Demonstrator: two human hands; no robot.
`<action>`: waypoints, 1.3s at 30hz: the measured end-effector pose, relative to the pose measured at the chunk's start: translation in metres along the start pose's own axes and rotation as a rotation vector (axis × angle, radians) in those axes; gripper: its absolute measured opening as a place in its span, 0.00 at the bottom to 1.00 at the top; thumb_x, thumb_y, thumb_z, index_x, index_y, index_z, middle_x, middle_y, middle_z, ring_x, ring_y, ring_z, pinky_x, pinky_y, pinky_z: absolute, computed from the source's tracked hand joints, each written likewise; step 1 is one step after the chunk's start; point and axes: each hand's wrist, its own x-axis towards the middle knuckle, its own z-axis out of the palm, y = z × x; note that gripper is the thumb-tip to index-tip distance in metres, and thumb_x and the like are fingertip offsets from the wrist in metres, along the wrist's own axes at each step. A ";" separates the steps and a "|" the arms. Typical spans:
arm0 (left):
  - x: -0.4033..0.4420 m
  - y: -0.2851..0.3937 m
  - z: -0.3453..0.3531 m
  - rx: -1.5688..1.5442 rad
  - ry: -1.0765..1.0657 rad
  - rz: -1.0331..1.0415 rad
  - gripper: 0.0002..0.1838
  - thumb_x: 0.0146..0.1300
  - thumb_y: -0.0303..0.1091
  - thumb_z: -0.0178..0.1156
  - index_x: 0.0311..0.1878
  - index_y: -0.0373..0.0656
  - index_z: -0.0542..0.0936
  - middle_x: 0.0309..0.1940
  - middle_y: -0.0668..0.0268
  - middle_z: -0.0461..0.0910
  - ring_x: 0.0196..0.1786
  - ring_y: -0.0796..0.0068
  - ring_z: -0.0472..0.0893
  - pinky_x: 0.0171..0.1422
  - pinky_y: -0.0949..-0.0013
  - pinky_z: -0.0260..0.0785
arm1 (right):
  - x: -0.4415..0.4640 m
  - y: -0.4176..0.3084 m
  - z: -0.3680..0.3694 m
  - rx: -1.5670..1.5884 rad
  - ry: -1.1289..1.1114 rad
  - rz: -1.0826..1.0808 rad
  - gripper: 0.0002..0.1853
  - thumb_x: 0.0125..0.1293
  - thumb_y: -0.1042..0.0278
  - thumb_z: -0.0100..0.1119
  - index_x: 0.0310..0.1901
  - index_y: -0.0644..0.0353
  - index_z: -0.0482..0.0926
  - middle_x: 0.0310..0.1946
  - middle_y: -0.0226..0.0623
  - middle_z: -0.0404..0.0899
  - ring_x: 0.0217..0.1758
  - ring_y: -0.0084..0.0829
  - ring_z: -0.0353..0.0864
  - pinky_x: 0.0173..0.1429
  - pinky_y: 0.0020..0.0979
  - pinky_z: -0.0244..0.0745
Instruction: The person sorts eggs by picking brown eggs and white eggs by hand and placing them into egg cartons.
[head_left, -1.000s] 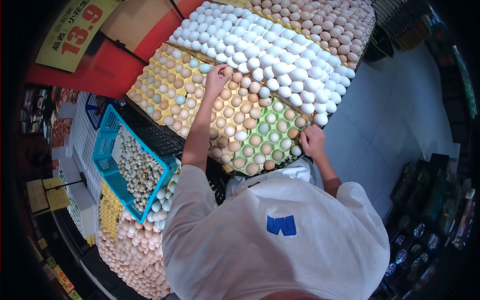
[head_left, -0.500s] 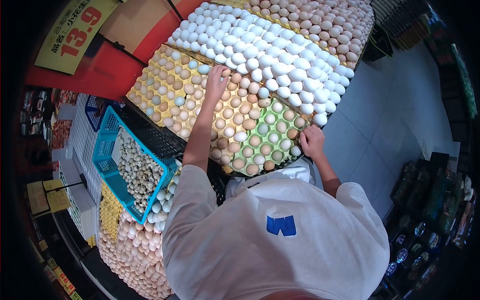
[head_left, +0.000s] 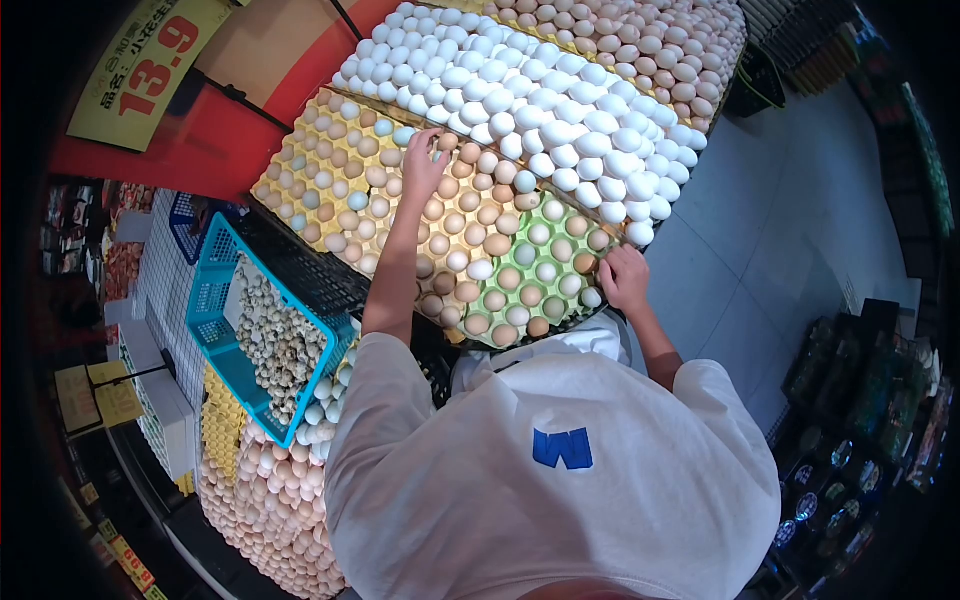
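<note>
Left hand out at the back edge of the yellow trays, beyond the green tray and off to its left, palm turned down. Thumb and forefinger a little spread, with a brown egg right at their tips, also beyond the green tray and to its left; cannot tell from this angle whether pinched or merely touched. Right hand at the right edge of the green tray, fingers bent and close together, next to the eggs of the outermost row; cannot tell whether gripping the rim or just resting there. In the green tray itself, single eggs in cream, brown and pale green, set in cups. On the yellow trays, adjoining the green tray on the left, more eggs of mixed shades, with bare cups among them. Behind the green tray, a broad bank of white eggs, and farther behind it, a heap of pinkish-brown eggs. Well to the left of the green tray, a turquoise basket of small speckled eggs. Farther left and beyond the green tray, a yellow price sign reading 13.9.
</note>
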 end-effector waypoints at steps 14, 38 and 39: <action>-0.093 0.113 0.019 -0.530 -0.101 -0.290 0.11 0.68 0.25 0.53 0.51 0.33 0.77 0.43 0.60 0.81 0.44 0.76 0.81 0.49 0.74 0.74 | -0.001 0.004 0.001 0.027 0.000 -0.020 0.06 0.53 0.69 0.57 0.23 0.59 0.72 0.23 0.36 0.69 0.30 0.39 0.71 0.34 0.39 0.66; -0.079 0.296 0.212 0.268 0.455 -0.242 0.28 0.60 0.36 0.61 0.63 0.38 0.68 0.67 0.45 0.56 0.69 0.44 0.57 0.72 0.49 0.49 | -0.020 0.224 -0.149 0.335 -0.341 -0.146 0.14 0.57 0.72 0.59 0.46 0.63 0.75 0.52 0.50 0.71 0.55 0.50 0.72 0.57 0.42 0.70; -0.069 0.297 0.215 0.265 0.490 -0.257 0.28 0.60 0.36 0.61 0.63 0.38 0.68 0.67 0.45 0.56 0.69 0.44 0.57 0.72 0.49 0.49 | -0.021 0.241 -0.152 0.277 -0.254 0.038 0.14 0.57 0.72 0.58 0.46 0.64 0.75 0.52 0.50 0.71 0.54 0.49 0.73 0.56 0.42 0.70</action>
